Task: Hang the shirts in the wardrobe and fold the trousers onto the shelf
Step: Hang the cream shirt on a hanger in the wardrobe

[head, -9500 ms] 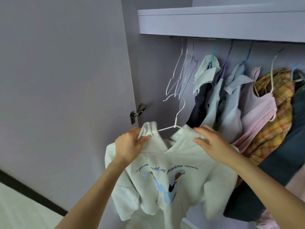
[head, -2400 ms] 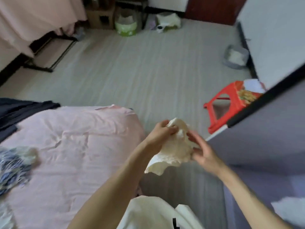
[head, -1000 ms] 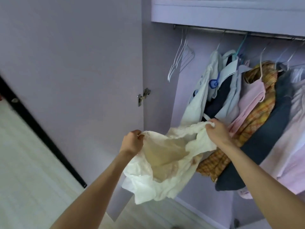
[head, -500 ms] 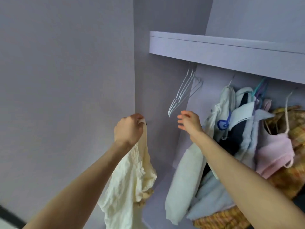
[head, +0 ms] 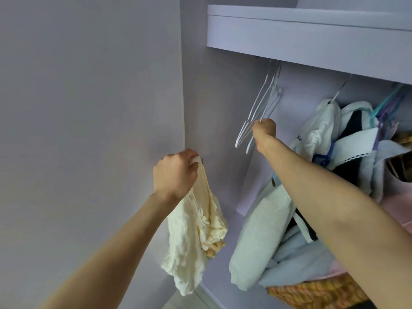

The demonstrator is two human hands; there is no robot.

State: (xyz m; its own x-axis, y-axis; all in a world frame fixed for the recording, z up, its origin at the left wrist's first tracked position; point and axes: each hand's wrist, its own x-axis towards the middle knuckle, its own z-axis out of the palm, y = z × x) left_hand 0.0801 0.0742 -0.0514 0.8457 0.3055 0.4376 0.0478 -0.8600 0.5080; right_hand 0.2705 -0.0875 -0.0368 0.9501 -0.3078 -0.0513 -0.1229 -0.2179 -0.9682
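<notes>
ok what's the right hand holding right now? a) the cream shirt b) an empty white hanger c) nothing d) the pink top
b: the right hand is curled round the lower part of an empty white hanger under the shelf, while the left hand grips the cream shirt.

cream shirt (head: 194, 230), white hangers (head: 258, 112), lilac wardrobe (head: 301, 41) — yellow-orange plaid garment (head: 316, 293)

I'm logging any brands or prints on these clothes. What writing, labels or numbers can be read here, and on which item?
Dark script lettering on the white hooded top hanging in the wardrobe: only a fragment shows, too small and folded to read for sure.
No writing shows on the cream shirt held by the left hand, the empty hangers gripped by the right hand, or the shelf.
</notes>
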